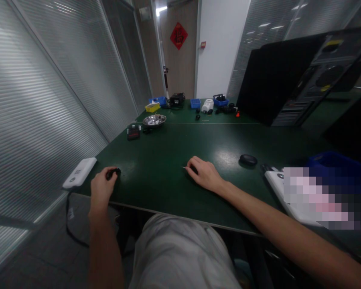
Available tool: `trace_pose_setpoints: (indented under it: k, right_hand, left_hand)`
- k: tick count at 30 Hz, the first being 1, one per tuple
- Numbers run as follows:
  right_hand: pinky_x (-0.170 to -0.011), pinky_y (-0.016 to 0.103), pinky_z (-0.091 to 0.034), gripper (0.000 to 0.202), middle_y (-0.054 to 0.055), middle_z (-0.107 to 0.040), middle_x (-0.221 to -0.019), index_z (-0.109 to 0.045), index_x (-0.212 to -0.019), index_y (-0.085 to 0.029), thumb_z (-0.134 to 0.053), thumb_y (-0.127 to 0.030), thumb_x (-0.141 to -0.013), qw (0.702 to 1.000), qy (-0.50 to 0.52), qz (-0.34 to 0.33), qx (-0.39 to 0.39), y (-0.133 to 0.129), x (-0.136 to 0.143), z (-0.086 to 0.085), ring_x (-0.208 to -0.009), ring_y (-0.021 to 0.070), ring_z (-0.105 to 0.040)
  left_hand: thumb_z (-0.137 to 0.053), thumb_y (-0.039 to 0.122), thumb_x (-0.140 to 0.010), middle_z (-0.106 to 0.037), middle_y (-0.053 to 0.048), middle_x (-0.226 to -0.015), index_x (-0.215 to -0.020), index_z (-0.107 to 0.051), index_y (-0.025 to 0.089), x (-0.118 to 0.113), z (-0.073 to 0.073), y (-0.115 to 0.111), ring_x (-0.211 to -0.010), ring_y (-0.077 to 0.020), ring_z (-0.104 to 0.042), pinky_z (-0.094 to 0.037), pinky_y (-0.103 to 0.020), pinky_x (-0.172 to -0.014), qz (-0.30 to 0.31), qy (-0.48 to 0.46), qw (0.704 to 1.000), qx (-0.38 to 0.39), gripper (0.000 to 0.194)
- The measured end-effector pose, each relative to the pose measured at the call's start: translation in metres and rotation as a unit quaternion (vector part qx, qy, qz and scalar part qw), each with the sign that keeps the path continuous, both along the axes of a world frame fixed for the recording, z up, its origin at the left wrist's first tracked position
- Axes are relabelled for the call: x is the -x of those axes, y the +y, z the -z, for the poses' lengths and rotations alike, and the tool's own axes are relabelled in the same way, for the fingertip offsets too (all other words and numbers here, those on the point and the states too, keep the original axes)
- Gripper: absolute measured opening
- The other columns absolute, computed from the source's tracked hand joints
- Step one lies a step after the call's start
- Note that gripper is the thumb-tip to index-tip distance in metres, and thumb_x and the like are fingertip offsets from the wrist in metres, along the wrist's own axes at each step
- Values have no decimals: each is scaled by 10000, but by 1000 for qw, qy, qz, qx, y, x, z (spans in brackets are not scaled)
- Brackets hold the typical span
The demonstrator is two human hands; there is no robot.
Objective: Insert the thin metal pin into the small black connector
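At the left front of the green table (156, 160), my left hand (102, 184) is closed on a small black object (113, 173). That object's exact kind is hard to make out. Over the table's middle, my right hand (207, 172) has its thumb and forefinger pinched together. A thin, pale, pointed piece (183, 167) sticks out to the left from those fingers; the rest of it is hidden in the hand. A gap of bare table lies between the two hands.
A white flat device (80, 172) lies by the left edge, a black mouse (248, 160) to the right. Farther back are a metal dish (154, 120), a dark box (134, 132) and blue bins (195, 104). A computer tower (289, 80) stands at the right.
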State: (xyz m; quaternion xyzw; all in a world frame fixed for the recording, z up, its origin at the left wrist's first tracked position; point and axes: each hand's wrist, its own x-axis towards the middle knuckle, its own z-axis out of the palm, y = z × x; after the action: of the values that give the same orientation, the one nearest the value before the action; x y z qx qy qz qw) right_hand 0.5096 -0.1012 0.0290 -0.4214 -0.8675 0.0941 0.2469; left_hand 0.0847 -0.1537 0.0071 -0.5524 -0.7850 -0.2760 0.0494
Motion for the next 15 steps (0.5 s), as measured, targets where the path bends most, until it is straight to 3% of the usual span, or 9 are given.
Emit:
trace_pose_setpoints:
  k: [10, 15]
  right_hand:
    - [-624, 277, -357, 164, 19, -617, -1003, -576, -1020, -220, -498, -361, -1052, 1000, 0, -6, -5, 1, 1, 3, -720, 131, -561]
    - [-609, 274, -343, 159, 24, -619, -990, -578, -1012, -218, -508, -358, -1046, 1000, -3, -7, -8, 1, 1, 2, -713, 134, -552]
  left_hand:
    - [-478, 379, -970, -739, -113, -1149, -1132, -721, 167, -10, 5, -1, -1030, -278, -666, -491, -401, -993, 45, 7, 998, -40, 361]
    - [-506, 358, -963, -734, -107, -1176, -1165, -725, 174, -8, 6, -3, -986, -253, -673, -499, -386, -986, 23, -27, 997, -66, 350]
